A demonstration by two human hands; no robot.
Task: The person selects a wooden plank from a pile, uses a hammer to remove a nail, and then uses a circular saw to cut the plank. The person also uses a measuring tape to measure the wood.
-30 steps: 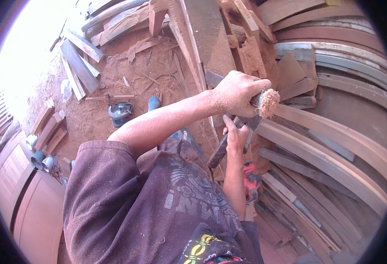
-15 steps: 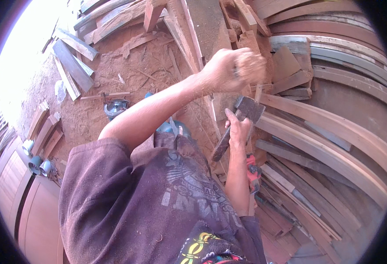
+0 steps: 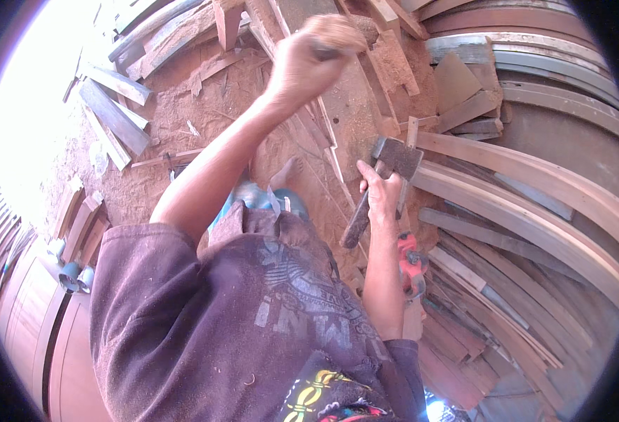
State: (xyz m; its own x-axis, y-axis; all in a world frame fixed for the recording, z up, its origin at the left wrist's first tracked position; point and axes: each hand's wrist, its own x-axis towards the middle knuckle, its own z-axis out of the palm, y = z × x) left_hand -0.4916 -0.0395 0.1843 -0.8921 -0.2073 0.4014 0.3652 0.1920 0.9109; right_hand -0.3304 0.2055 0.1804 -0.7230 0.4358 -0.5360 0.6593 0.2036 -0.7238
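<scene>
My right hand (image 3: 381, 193) is wrapped round the handle of a hammer (image 3: 399, 156) with a dark, blocky head. The handle slants down and left below the grip, while the head sits just past my fingers. A thin wooden strip (image 3: 413, 131) stands up beside the head. Raised over the far part of a dusty board (image 3: 355, 105), my left hand (image 3: 316, 56) is curled closed and smeared by motion. Whatever it may hold is hidden. Sawdust covers the board and a long, narrow wooden edge along its left side.
Long curved timbers (image 3: 527, 183) fan out on the right. A red power tool (image 3: 413, 267) lies beside my right forearm. Wood offcuts (image 3: 116, 116) lie on the sawdust-covered ground at the left, and wooden panels (image 3: 31, 302) stand at the lower left. My bare foot (image 3: 288, 172) shows below the board.
My left hand has swung up and to the left, away from the hammer. The right hand keeps its grip on the hammer and has hardly moved.
</scene>
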